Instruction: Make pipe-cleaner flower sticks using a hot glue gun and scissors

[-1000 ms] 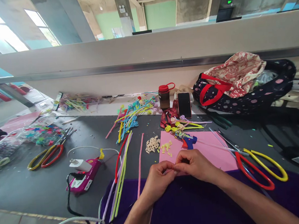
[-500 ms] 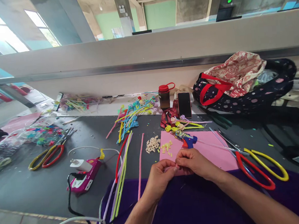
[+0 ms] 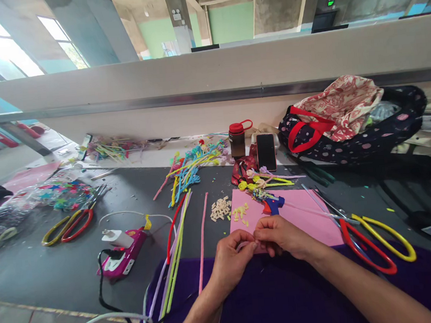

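Note:
Above the near edge of a pink sheet (image 3: 306, 214), my left hand (image 3: 229, 261) and my right hand (image 3: 284, 236) meet fingertip to fingertip. Both are closed in a pinch on a small pink piece, mostly hidden by the fingers; its kind is unclear. Just beyond my right hand lies a blue glue gun (image 3: 274, 205) on the sheet. Small yellow pieces (image 3: 241, 212) and a heap of cream pieces (image 3: 220, 209) are in front of my left hand. To its left lie a pink pipe cleaner (image 3: 203, 248) and a bundle of green and lilac pipe cleaners (image 3: 177, 245).
Large scissors lie on both sides, with red and yellow handles (image 3: 371, 263) at right and matching handles (image 3: 78, 226) at left. A magenta power strip (image 3: 128, 259) has cables. Behind stand a bottle (image 3: 237, 142), a phone (image 3: 266, 152) and a dotted bag (image 3: 324, 157).
My hands stay together in nearly the same place, with slight finger movement. The pink piece between the fingertips shows less than before. Objects on the table stay put.

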Tool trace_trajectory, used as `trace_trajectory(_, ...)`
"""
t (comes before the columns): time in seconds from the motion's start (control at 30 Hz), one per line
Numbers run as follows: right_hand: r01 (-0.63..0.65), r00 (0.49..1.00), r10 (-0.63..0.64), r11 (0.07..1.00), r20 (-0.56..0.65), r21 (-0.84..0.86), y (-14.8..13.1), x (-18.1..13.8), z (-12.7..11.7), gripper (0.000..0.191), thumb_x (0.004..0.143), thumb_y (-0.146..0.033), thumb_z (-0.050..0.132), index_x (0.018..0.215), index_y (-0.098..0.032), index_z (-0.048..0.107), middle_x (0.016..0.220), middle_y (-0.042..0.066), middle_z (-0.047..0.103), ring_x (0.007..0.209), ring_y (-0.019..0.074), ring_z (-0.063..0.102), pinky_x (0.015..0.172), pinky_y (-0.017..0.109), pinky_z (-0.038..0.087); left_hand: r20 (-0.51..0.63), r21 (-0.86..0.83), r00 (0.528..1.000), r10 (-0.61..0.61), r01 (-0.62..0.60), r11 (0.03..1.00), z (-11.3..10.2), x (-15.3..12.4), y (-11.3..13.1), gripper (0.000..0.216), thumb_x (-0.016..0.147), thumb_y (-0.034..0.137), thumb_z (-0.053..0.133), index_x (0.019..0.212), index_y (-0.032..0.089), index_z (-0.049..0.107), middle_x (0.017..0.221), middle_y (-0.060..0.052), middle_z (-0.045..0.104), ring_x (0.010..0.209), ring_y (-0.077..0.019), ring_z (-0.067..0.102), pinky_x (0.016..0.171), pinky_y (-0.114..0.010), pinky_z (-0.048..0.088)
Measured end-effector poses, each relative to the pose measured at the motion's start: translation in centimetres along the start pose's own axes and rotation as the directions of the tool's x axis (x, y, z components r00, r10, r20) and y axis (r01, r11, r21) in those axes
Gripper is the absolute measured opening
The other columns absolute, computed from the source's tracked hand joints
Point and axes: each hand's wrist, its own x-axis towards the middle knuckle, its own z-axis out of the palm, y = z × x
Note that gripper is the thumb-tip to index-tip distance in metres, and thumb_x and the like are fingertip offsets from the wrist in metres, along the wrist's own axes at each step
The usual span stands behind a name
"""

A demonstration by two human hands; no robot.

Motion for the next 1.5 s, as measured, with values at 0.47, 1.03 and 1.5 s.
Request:
trace_trajectory(0.47, 0.054, 0.994, -0.024, 0.96, -0.109, 0.276, 0.4, 0.2, 1.8, 0.011, 0.071, -0.026, 0.058, 0.069, -0.017, 0.053, 0.047, -0.009, 0.048, 0.035, 0.0031, 0.039, 0.032, 0.014, 0.023, -0.023, -0.209, 0.999, -0.028, 0.022, 0.978, 0.0, 0.1, 0.2, 0.01, 0.07, 0.025, 0.067, 0.07, 0.015, 0.065, 0.062, -0.001, 0.064, 0.057, -0.0117, 0.056, 0.057, -0.021, 0.042)
trace_trajectory(1.03, 0.189, 0.955, -0.12, 0.951, -0.271, 0.246, 0.6, -0.1, 3.7, 0.026, 0.07, -0.039, 0.068, 0.079, -0.015, 0.064, 0.052, -0.005, 0.051, 0.043, 0.0066, 0.042, 0.038, 0.017, 0.029, -0.277, -0.114, 0.959, 0.063, -0.098, 0.989, -0.1, -0.2, 0.3, 0.008, 0.071, 0.026, 0.066, 0.072, 0.018, 0.064, 0.064, 0.002, 0.063, 0.06, -0.0121, 0.056, 0.059, -0.021, 0.042)
trace_trajectory(1.5, 0.266, 0.923, -0.321, 0.931, -0.214, -0.252, 0.2, 0.0, 1.7, 0.013, 0.08, -0.027, 0.052, 0.075, -0.017, 0.058, 0.062, -0.003, 0.054, 0.049, 0.0094, 0.05, 0.048, 0.021, 0.038, -0.141, -0.128, 0.99, -0.009, -0.009, 0.992, -0.3, 0.2, 0.2, 0.02, 0.07, 0.028, 0.068, 0.084, 0.015, 0.065, 0.069, -0.001, 0.066, 0.059, -0.0123, 0.058, 0.055, -0.021, 0.044)
